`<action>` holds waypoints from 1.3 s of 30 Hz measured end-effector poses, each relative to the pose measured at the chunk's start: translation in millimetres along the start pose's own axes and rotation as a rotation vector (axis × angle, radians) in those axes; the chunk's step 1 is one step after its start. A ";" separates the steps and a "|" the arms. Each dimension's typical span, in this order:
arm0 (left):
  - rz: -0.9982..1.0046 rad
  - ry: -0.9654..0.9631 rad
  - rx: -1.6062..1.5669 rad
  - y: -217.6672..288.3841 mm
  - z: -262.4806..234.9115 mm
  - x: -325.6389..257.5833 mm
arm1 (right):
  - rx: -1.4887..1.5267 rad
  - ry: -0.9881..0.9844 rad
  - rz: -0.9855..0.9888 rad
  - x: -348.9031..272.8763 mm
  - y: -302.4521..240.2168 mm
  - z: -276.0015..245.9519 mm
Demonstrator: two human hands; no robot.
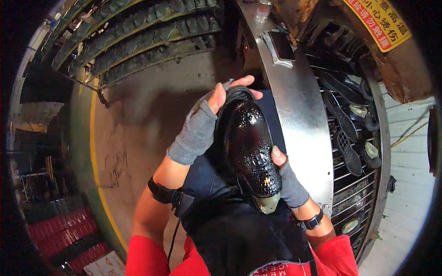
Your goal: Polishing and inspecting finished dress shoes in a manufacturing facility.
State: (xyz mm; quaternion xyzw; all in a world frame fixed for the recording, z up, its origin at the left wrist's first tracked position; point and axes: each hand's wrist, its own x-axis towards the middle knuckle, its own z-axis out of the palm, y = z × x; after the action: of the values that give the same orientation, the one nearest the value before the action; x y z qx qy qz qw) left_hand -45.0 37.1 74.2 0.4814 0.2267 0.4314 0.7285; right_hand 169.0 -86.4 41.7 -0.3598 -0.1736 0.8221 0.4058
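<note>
A black shoe on a pale green last is held over my lap, its glossy, wet-looking bottom facing up. My left hand, in a grey fingerless glove, grips its far end, thumb on the near side and fingertips past the rim. A dark curved, ridged edge shows between that hand and the glossy face; I cannot tell whether it is a separate sole. Closed around the right side near the last is my gloved right hand, its thumb against the edge. The shoe's underside is hidden.
To the right runs a metal ledge bearing a dark flat device and a clear bottle. Beyond it, a rack holds soles and lasted shoes. Shelves of shoes stand far left; a yellow line crosses the floor.
</note>
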 end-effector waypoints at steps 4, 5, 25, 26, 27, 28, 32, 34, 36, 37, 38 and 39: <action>-0.012 -0.023 0.003 -0.7 -3.6 -4.4 | 0.003 0.011 0.027 -1.2 -3.3 12.3; -0.010 -0.023 0.018 0.1 -1.6 -5.0 | -0.001 0.028 0.017 -1.1 -3.8 13.6; -0.083 -0.030 0.381 38.6 41.0 -38.3 | -0.244 0.024 -0.015 -16.8 -10.6 14.2; -0.066 -0.047 0.436 41.4 40.7 -40.4 | -0.256 0.017 -0.019 -17.3 -8.6 13.4; -0.048 -0.065 0.491 43.1 40.5 -41.7 | -0.268 0.011 -0.024 -17.6 -7.2 13.0; -0.060 -0.065 0.494 43.6 39.5 -42.6 | -0.258 0.010 -0.020 -18.1 -6.9 15.3; -0.061 -0.062 0.423 43.5 40.3 -47.5 | -0.296 0.083 -0.007 -22.9 -13.9 23.9; 0.017 -0.093 0.623 47.5 39.7 -49.5 | -0.316 -0.003 -0.053 -23.6 -22.4 31.1; 0.086 -0.099 0.549 50.4 33.1 -56.8 | -0.415 -0.111 -0.083 -19.0 -28.4 20.9; 0.151 -0.083 0.447 49.5 31.9 -61.2 | -0.533 -0.209 -0.086 -16.8 -31.6 15.4; 0.157 -0.001 0.232 47.3 37.6 -68.1 | -0.505 -0.255 -0.098 -14.9 -41.0 18.2; 0.143 0.069 0.284 51.6 32.9 -78.6 | -0.523 -0.221 -0.182 -18.7 -48.0 21.2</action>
State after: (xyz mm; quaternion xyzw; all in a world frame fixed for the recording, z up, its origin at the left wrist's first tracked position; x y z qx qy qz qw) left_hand -82.9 -37.6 128.0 0.5795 0.2756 0.4622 0.6121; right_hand 187.2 -71.8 92.3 -0.3436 -0.4542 0.7437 0.3499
